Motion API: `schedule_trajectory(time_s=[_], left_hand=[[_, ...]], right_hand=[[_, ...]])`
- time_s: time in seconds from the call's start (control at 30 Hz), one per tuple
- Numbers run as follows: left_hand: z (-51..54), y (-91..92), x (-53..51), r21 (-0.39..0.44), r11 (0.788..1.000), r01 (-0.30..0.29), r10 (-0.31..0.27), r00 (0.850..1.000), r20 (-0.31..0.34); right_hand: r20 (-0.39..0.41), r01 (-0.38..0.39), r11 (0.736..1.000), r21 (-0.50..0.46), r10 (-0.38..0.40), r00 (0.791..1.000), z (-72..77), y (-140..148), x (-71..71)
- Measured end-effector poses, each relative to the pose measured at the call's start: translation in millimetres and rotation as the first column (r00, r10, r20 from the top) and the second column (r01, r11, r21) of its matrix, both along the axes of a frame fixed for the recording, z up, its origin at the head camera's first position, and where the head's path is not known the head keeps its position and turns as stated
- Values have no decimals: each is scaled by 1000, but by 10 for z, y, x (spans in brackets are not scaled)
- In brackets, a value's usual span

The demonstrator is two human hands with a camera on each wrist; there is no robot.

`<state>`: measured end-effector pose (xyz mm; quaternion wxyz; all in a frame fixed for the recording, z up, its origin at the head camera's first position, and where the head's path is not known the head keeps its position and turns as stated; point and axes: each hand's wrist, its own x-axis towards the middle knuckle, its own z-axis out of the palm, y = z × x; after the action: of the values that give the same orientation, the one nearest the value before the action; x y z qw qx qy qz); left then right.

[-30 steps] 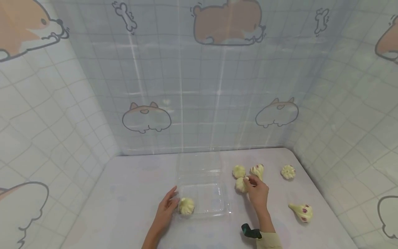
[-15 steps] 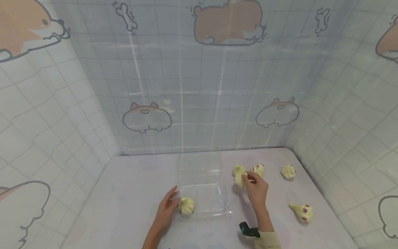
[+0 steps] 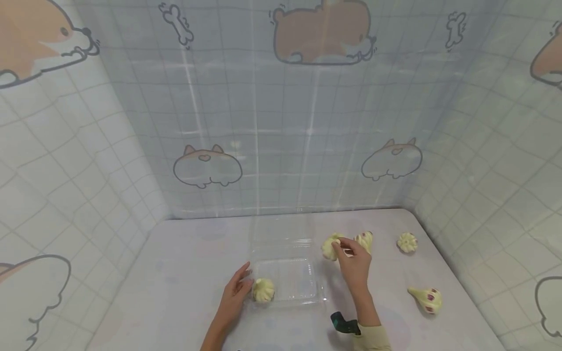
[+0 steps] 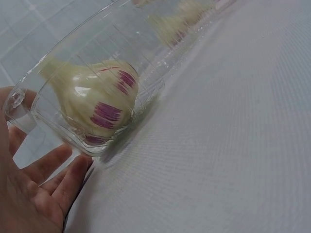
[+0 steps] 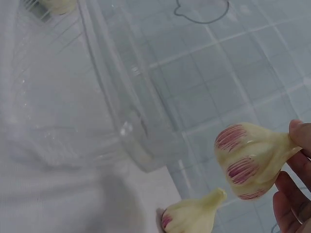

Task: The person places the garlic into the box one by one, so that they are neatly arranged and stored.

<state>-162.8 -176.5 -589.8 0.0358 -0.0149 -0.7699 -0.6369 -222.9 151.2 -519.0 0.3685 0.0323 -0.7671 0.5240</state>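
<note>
- Beige sleeve (image 3: 372,338) at the bottom edge, below the right hand, with a dark green wrist piece (image 3: 345,323) sticking out to its left.
- To the right, a near bulb (image 3: 427,299) of garlic lies on its side on the pale table (image 3: 184,273), stem pointing left, purple patches on its fat end.
- The left hand (image 3: 232,295) rests beside the box, fingers loose and gripping nothing, fingertips touching the plastic at its left side.
- Inside the near left corner of the box sits a boxed bulb (image 3: 263,290), cream with purple streaks low down.
- The clear plastic box (image 3: 291,280) stands at the middle of the table.
- The right hand (image 3: 356,265) pinches the stem of the held bulb (image 3: 328,248) between thumb and fingers. That garlic is in the air, just to the right of the box.
- Partly hidden behind it is a rear bulb (image 3: 337,235); near that, a purple-marked bulb (image 3: 364,240), and farther right a lone bulb (image 3: 407,242).
- The box's lid (image 3: 281,230) lies folded back.
- Behind everything, a gridded wall (image 3: 281,112) with cartoon dogs and bones.
</note>
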Motion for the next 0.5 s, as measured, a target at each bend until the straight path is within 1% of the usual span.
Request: schedule_trajectory(time_s=[0.2,0.27,0.5], left_hand=[[-25,-11,-20,3,1000,1,0,1000,-21],[-24,-11,-20,3,1000,-5,5,1000,-15],[-18,-9,-15,-11,1000,-7,6,1000,-13]], right_hand=[[-41,-56,998,7,56,998,50,-84,-10],[-44,-76,997,12,76,996,62,-119,-11],[-9,-129,992,2,129,992,91,-268,-9]])
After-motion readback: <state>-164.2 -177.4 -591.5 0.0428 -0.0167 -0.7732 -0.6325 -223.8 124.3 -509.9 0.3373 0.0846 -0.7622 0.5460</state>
